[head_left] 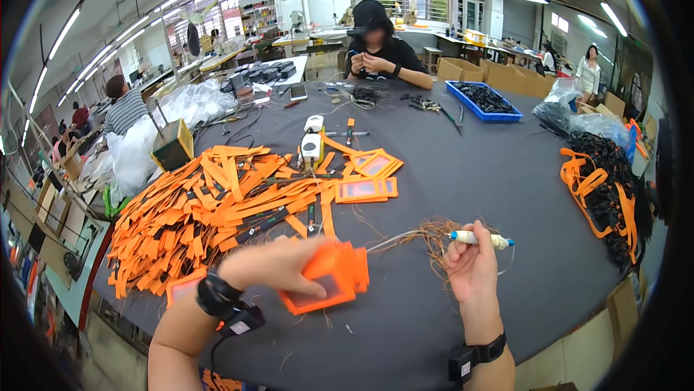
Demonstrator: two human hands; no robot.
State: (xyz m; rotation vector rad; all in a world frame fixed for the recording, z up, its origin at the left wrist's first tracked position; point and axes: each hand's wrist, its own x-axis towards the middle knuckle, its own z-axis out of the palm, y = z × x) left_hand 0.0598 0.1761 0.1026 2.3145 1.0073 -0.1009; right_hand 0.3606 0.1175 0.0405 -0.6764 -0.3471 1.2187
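My left hand (278, 266) is closed around a stack of orange window pouches (353, 269), its thumb pressed on the clear window of the front one. My right hand (468, 264) grips a cream pen-shaped tool (499, 242) with blue ends, held tilted above the dark table (426, 319). Under that tool lies a tangle of brown threads (432, 235). More flat orange pouches (365, 189) rest beyond my left hand. To the left spreads a large heap of orange straps (195, 224) with dark tags and loose threads.
A yellow-white plug-like device (312, 146) stands behind the pouches. A blue tray (481, 102) of black parts sits at the far right. Black cords with orange straps (603, 196) pile along the right edge. Across the table a person in black (383, 58) works with both hands.
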